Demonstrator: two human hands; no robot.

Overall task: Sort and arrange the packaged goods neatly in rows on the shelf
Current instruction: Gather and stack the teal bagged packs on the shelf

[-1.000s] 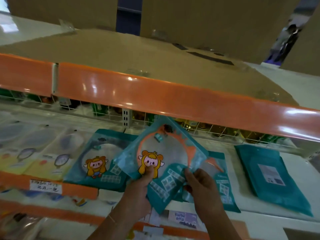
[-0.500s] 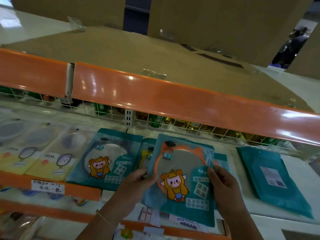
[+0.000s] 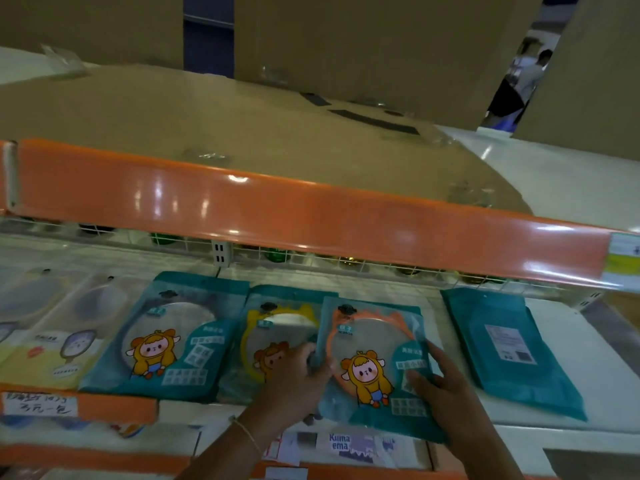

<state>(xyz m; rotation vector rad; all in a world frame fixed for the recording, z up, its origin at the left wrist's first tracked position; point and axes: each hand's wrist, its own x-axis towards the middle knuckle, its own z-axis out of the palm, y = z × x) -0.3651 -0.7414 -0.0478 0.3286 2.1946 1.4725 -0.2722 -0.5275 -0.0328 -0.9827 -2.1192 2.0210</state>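
A teal packet with an orange-rimmed mirror (image 3: 374, 344) lies flat on the white shelf (image 3: 602, 386), upright in the row. My left hand (image 3: 294, 382) grips its left edge, thumb on top. My right hand (image 3: 440, 379) presses flat fingers on its right side. A yellow-rimmed mirror packet (image 3: 277, 327) lies just left of it, partly under my left hand. Further left sits a grey-rimmed mirror packet (image 3: 166, 337). A teal packet (image 3: 502, 348) lies face down to the right, angled.
Pale yellow packets (image 3: 48, 348) fill the shelf's left end. An orange shelf rail (image 3: 311, 216) overhangs closely above, with a wire grid (image 3: 311, 261) and bottles behind. Price labels (image 3: 38, 403) line the front edge. A person (image 3: 523, 81) stands far back right.
The orange-rimmed packet went from tilted and lifted in both hands to lying straight on the shelf, right of the yellow-rimmed one. My right hand has flattened onto it.
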